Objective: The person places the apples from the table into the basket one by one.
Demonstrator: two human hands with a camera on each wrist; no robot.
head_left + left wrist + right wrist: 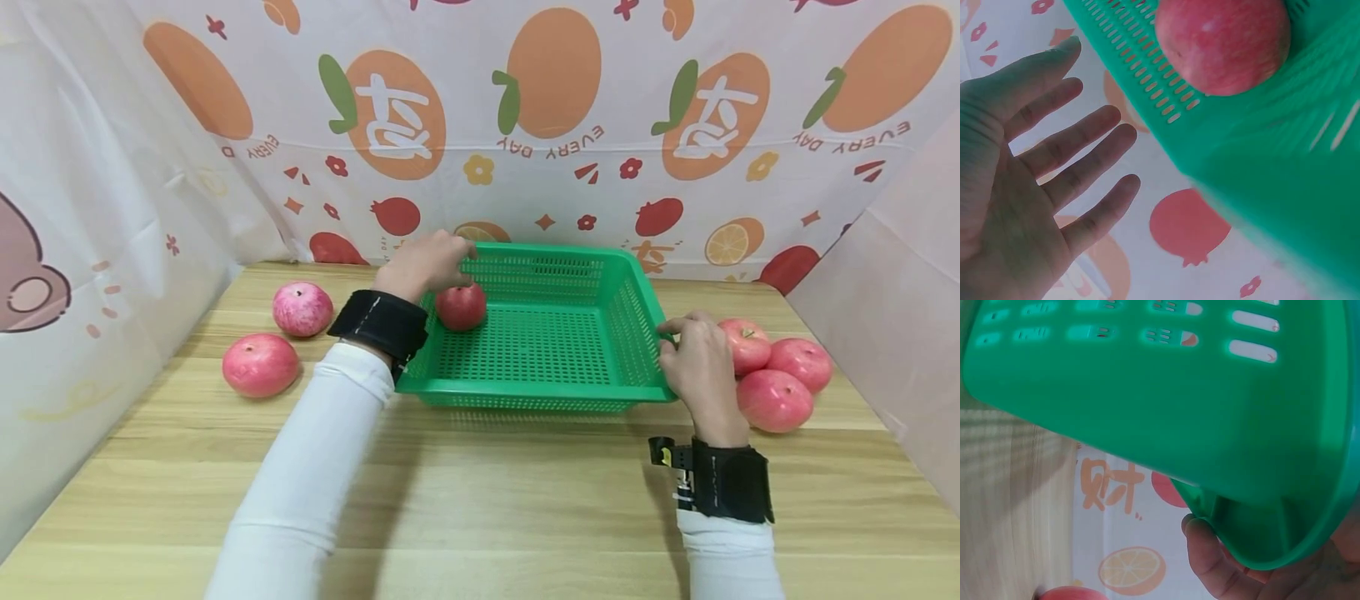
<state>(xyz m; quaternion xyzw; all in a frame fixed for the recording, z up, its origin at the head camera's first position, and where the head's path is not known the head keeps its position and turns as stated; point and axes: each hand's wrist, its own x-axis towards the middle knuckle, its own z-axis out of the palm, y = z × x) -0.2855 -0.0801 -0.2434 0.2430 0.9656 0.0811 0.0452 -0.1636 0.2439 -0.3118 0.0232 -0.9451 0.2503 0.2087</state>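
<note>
A green plastic basket with slotted walls stands on the wooden table. One red apple is inside it at the left side; whether it touches the basket's floor I cannot tell. My left hand hovers at the basket's left rim. In the left wrist view its fingers are spread and nearly straight, apart from both apple and basket, and they hold nothing. On the other side, my right hand grips the basket's right rim, with a digit curled at the rim's edge.
Left of the basket lie a mottled pink apple and a larger red apple. Three more, a back apple, a right apple and a front apple, cluster beside my right hand. Printed fabric hangs behind the table.
</note>
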